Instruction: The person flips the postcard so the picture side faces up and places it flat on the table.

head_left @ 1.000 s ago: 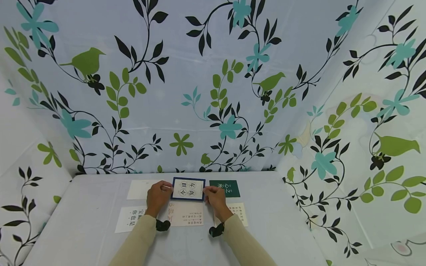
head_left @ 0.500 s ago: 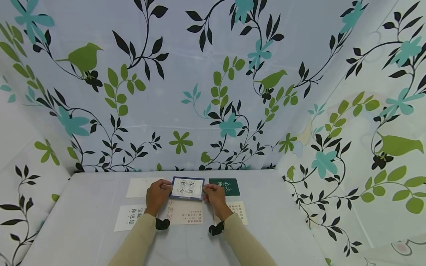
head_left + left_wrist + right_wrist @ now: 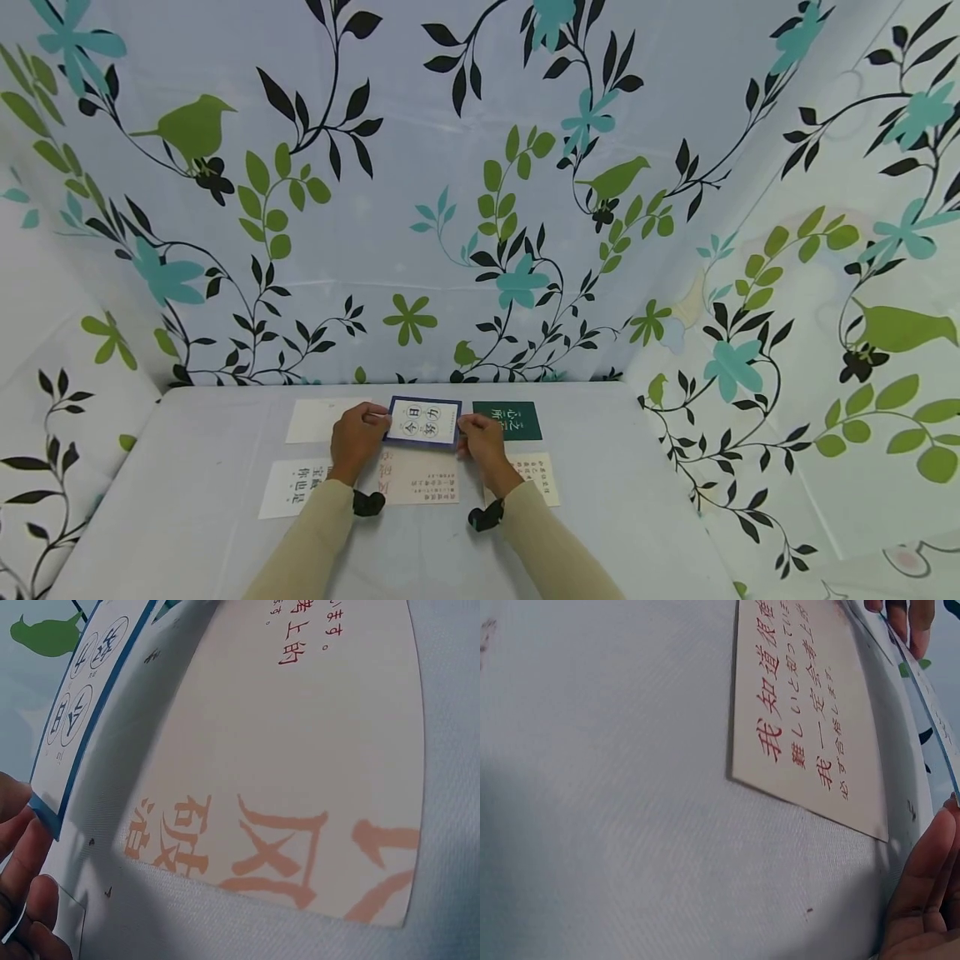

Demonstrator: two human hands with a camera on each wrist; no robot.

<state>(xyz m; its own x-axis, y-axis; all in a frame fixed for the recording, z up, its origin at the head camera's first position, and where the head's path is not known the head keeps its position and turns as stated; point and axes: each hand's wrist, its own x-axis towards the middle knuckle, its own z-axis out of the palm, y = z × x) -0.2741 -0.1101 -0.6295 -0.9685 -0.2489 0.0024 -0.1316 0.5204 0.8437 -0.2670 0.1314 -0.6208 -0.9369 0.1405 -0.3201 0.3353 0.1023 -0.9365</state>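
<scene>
Both hands hold a white card with a blue border (image 3: 423,422) and several circled characters, in the head view at the back middle of the table. My left hand (image 3: 357,440) pinches its left edge; in the left wrist view, the thumb and fingers (image 3: 28,847) meet at a blue corner. My right hand (image 3: 486,450) grips the right edge. In the right wrist view the card (image 3: 932,705) appears nearly edge-on, raised off the table, between both hands. Just in front lies a pale pink card (image 3: 423,482) with red writing, flat on the cloth.
A green card (image 3: 521,421) lies beyond the right hand, with a cream card (image 3: 538,477) partly under that wrist. On the left are a blank-looking pale card (image 3: 311,419) and a white card with black characters (image 3: 288,492). Patterned curtains (image 3: 450,208) hang behind the white table (image 3: 637,517).
The blue-bordered card tilts slightly and its face and lower border look lighter. Both hands keep their hold in nearly the same place; the head view has shifted a little.
</scene>
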